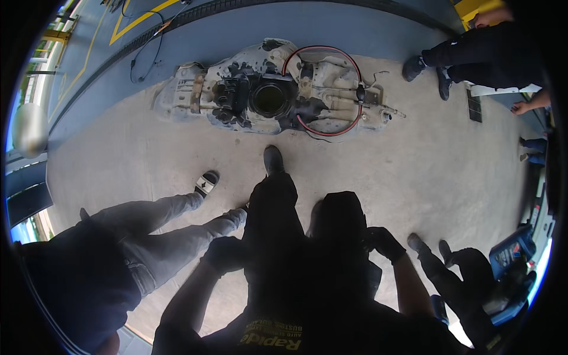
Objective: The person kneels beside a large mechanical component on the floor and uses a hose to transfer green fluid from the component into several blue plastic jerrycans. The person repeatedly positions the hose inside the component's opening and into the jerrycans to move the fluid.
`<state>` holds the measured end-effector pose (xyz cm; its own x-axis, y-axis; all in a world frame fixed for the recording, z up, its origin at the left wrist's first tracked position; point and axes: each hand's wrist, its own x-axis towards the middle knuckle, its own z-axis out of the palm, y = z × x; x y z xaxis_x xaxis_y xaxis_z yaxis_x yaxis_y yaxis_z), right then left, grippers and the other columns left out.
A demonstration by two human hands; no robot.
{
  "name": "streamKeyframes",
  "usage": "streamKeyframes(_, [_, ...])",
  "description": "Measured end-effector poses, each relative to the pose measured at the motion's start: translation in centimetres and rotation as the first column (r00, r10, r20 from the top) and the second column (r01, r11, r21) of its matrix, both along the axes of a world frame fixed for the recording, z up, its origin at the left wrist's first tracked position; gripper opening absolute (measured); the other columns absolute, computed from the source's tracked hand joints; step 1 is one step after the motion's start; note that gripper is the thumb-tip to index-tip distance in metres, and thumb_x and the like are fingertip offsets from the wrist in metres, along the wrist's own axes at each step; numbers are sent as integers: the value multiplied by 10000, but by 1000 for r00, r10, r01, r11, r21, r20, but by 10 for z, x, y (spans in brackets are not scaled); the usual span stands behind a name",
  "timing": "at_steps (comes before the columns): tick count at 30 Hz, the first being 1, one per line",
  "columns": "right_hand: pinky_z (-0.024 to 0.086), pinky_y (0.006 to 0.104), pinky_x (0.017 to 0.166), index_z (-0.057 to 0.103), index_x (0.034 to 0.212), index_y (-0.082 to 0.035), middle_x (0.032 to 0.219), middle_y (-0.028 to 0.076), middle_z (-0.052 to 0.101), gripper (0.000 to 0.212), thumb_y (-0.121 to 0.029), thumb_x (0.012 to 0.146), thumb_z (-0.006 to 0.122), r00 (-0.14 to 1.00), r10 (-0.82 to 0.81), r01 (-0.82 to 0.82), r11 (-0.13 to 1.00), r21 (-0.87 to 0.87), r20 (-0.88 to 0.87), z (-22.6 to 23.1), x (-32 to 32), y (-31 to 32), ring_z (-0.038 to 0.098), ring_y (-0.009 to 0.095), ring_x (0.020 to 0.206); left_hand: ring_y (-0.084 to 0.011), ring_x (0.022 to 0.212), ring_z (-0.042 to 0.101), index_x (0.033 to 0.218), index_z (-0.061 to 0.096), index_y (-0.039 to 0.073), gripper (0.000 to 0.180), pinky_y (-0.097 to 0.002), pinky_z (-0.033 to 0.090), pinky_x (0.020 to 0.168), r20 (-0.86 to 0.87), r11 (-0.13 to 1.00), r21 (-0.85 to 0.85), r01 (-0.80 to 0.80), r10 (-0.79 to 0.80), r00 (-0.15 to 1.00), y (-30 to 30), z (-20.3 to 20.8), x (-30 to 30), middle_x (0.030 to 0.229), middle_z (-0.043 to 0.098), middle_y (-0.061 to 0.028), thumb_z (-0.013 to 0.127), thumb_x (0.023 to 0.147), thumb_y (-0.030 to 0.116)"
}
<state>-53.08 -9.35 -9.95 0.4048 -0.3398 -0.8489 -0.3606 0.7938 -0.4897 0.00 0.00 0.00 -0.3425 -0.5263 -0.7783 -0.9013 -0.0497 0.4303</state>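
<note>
Both hands gloved in black, held up at about hip level in front of the person's dark trousers. Left hand [226,253] curled into a loose fist near the left thigh; can't tell if anything sits inside it, glove and trousers blur together. Right hand [383,241] also curled, fingers folded in toward the right hip; again can't tell whether it grips something small or just fabric. Neither hand touches the work on the floor.

Person is standing, one black shoe [273,160] stepped forward, toe pointing toward the fuel tank [236,94]. Tank lies flat on the concrete floor [426,171], well apart from both hands, straight ahead and beyond the forward foot. Judging by the stance, hands are parked at the body because the tank is out of reach from standing.

Tank is dirty pale, laid top face up so the round opening [269,99] in the middle is exposed. Black fittings cluster just left of the opening. A red hose [331,131] loops around the right half of the tank, ending near a small black part at the right end. Likely laid in open floor so people can get around it.

Others close by: a person in grey trousers [160,228] at left, dark-clothed legs [467,59] at upper right, another pair of shoes at lower right beside a blue container [512,251].
</note>
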Motion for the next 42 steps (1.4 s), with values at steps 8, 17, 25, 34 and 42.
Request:
streamKeyframes(8, [559, 442, 962, 554, 1495, -11, 1347, 205, 646, 568, -309, 1050, 743, 866, -291, -313, 316, -896, -406, -265, 120, -264, 670, 340, 1161, -290, 903, 638, 995, 690, 92, 331, -443, 509, 803, -56, 543, -838, 49, -174, 983, -271, -205, -64, 948, 626, -91, 766, 934, 407])
streamKeyframes(17, [509, 553, 1029, 434, 1604, 18, 1366, 285, 614, 810, -447, 999, 704, 586, -781, -185, 133, -974, -217, -404, 186, -337, 618, 465, 1247, -338, 931, 695, 1088, 715, 80, 384, -447, 587, 807, -201, 791, -605, 91, -262, 944, -249, -284, -33, 1031, 733, -104, 829, 893, 391])
streamKeyframes(25, [537, 586, 1006, 408, 1625, -33, 1437, 279, 595, 786, -355, 965, 691, 483, -796, -376, 185, -908, -363, -394, 183, -333, 637, 472, 1244, -357, 953, 731, 1160, 725, 46, 412, -456, 580, 824, -46, 830, -551, 84, -130, 990, -262, -329, -2, 1039, 733, -153, 777, 958, 402])
streamKeyframes(34, [561, 588, 929, 395, 1635, -70, 1434, 248, 597, 783, -314, 958, 703, 437, -782, -413, 264, -872, -444, -375, 182, -331, 656, 446, 1211, -316, 1012, 718, 1154, 747, 77, 281, -447, 589, 853, -15, 829, -402, 390, -432, 902, -234, -240, -87, 1095, 743, -73, 640, 1071, 323])
streamKeyframes(42, [561, 575, 886, 429, 1607, -93, 1366, 187, 627, 774, -304, 926, 729, 461, -797, -384, 218, -897, -391, -384, 198, -328, 654, 400, 1183, -301, 1147, 723, 1341, 693, 14, 307, -414, 596, 994, -681, 964, 166, -207, 264, 683, -83, -407, -46, 1305, 722, -176, 623, 1093, 180])
